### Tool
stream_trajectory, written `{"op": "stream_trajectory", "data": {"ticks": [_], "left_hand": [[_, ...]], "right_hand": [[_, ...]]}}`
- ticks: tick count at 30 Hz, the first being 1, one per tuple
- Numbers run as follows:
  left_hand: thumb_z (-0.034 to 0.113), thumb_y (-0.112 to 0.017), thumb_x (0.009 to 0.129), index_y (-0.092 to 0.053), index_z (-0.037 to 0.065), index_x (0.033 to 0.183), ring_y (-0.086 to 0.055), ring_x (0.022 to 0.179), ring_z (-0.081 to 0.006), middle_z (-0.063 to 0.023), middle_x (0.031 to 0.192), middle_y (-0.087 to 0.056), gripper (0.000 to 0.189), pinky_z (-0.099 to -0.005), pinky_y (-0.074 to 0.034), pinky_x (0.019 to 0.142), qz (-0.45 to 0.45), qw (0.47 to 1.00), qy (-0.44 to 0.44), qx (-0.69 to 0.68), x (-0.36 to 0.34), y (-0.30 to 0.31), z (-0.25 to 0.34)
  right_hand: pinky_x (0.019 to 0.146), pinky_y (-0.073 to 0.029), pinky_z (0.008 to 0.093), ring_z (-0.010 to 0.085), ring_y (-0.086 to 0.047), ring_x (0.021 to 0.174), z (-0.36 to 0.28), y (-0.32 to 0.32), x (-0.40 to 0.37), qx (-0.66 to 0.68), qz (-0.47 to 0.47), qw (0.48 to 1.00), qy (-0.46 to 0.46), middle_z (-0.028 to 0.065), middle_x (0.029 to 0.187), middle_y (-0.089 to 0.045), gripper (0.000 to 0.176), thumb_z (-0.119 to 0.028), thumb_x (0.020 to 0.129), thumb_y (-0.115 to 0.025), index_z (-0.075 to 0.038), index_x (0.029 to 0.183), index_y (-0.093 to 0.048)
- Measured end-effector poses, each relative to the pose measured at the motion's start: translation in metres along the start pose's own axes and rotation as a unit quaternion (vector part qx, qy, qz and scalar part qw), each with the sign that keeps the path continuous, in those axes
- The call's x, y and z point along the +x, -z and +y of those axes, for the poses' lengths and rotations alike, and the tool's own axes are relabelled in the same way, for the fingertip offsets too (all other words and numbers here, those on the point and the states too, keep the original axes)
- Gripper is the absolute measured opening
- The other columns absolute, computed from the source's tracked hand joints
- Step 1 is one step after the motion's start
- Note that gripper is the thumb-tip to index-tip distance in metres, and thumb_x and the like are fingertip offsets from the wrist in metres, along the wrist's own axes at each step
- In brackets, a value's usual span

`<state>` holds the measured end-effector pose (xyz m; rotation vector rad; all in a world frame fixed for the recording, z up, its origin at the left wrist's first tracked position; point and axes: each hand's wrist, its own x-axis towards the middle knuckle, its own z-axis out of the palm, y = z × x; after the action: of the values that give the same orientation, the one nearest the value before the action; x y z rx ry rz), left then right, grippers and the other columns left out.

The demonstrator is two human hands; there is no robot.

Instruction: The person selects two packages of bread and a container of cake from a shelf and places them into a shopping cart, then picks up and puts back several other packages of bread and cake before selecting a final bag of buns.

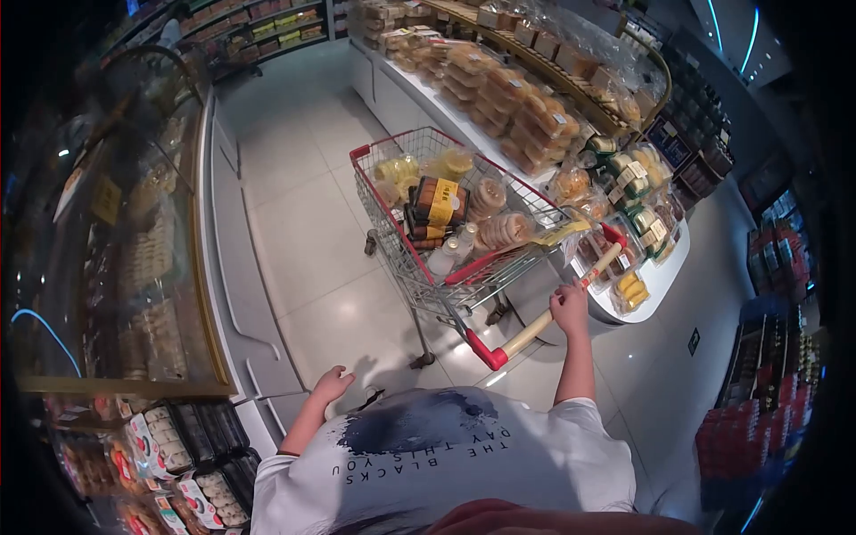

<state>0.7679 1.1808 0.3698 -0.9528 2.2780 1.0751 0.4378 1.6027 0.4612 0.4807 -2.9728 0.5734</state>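
In the aisle of a bakery section, one wire shopping cart [392, 234] with red trim stands on the pale, glossy tiled floor [303, 223], just ahead of the person. The right hand [569, 308] is wrapped around the cart's pale handle [535, 325], near the middle of it, fingers closed over the bar. The left hand [332, 385] hangs at the side with loosely curled fingers, holding nothing, close to the white cabinet front.

Inside the cart I count two packs of round buns [495, 214], two packs of yellow pastries [428, 167], a short stack of dark boxes with yellow labels [437, 203] whose number I cannot tell, and two clear bottles [450, 252] near the handle end.

To the right runs a long white counter with shelves of bagged bread [526, 98], ending in a rounded display [655, 283] of small packs. To the left stands a glass case [134, 250] with gold edging, with trays of packaged food [187, 446] below it.
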Motion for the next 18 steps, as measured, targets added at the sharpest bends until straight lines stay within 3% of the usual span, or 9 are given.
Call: {"op": "stream_trajectory", "data": {"ticks": [2, 3, 6, 8, 13, 16, 18], "left_hand": [[0.041, -0.057, 0.075, -0.050, -0.003, 0.116, -0.055, 0.102, -0.0339, -0.0238, 0.108, -0.056, 0.061, -0.0363, -0.042, 0.088, -0.003, 0.998, 0.060, -0.024, -0.010, 0.023, -0.043], [0.040, -0.057, 0.074, -0.051, -0.004, 0.115, -0.055, 0.101, -0.0334, -0.0236, 0.107, -0.057, 0.060, -0.0365, -0.043, 0.088, 0.006, 0.997, 0.066, -0.031, -0.007, 0.029, -0.071], [0.037, -0.059, 0.072, -0.053, -0.004, 0.112, -0.057, 0.098, -0.0313, -0.0223, 0.102, -0.060, 0.058, -0.0355, -0.044, 0.086, 0.004, 0.994, 0.096, -0.058, 0.019, 0.026, -0.146], [0.037, -0.059, 0.072, -0.053, -0.004, 0.111, -0.058, 0.096, -0.0294, -0.0212, 0.100, -0.060, 0.057, -0.0342, -0.044, 0.084, 0.000, 0.991, 0.107, -0.085, 0.032, 0.036, -0.155], [0.030, -0.058, 0.077, -0.054, 0.000, 0.113, -0.059, 0.094, -0.0245, -0.0182, 0.100, -0.061, 0.046, -0.0308, -0.044, 0.082, -0.013, 0.991, 0.046, -0.125, 0.061, 0.074, -0.062], [0.026, -0.056, 0.080, -0.055, 0.002, 0.113, -0.058, 0.095, -0.0239, -0.0168, 0.101, -0.061, 0.041, -0.0306, -0.044, 0.083, -0.047, 0.993, -0.001, -0.111, 0.085, 0.093, -0.041], [0.026, -0.055, 0.081, -0.056, 0.003, 0.112, -0.057, 0.097, -0.0229, -0.0154, 0.102, -0.061, 0.039, -0.0300, -0.043, 0.085, -0.062, 0.993, -0.014, -0.101, 0.112, 0.108, -0.041]], "right_hand": [[0.101, -0.028, 0.0434, 0.0350, -0.044, 0.112, -0.004, -0.006, 0.001, -0.004, 0.043, 0.999, -0.034, 0.0160, 0.105, -0.058, 0.026, -0.017, 0.069, -0.060, 0.000, 0.089, -0.062], [0.096, -0.034, 0.0393, 0.0340, -0.046, 0.111, -0.013, 0.000, 0.004, 0.038, 0.027, 0.994, -0.099, 0.0178, 0.110, -0.055, 0.033, -0.016, 0.069, -0.062, 0.002, 0.097, -0.059], [0.092, -0.039, 0.0373, 0.0336, -0.050, 0.105, -0.038, 0.011, 0.017, 0.038, 0.112, 0.990, -0.078, 0.0180, 0.110, -0.055, 0.033, -0.016, 0.071, -0.061, 0.003, 0.098, -0.058], [0.090, -0.040, 0.0377, 0.0339, -0.052, 0.101, -0.068, 0.025, 0.033, 0.038, 0.111, 0.991, -0.061, 0.0187, 0.108, -0.056, 0.035, -0.016, 0.073, -0.061, 0.004, 0.101, -0.056], [0.088, -0.040, 0.0381, 0.0349, -0.052, 0.101, -0.132, 0.026, 0.102, 0.035, 0.060, 0.997, -0.037, 0.0209, 0.105, -0.056, 0.036, -0.018, 0.073, -0.059, 0.004, 0.101, -0.056], [0.086, -0.042, 0.0376, 0.0349, -0.054, 0.096, -0.130, -0.023, 0.167, 0.074, 0.030, 0.997, 0.016, 0.0226, 0.102, -0.057, 0.040, -0.022, 0.072, -0.061, 0.005, 0.101, -0.056], [0.085, -0.043, 0.0373, 0.0345, -0.055, 0.095, -0.130, -0.064, 0.216, 0.095, -0.047, 0.994, -0.012, 0.0235, 0.101, -0.057, 0.045, -0.026, 0.070, -0.062, 0.006, 0.102, -0.055]]}}
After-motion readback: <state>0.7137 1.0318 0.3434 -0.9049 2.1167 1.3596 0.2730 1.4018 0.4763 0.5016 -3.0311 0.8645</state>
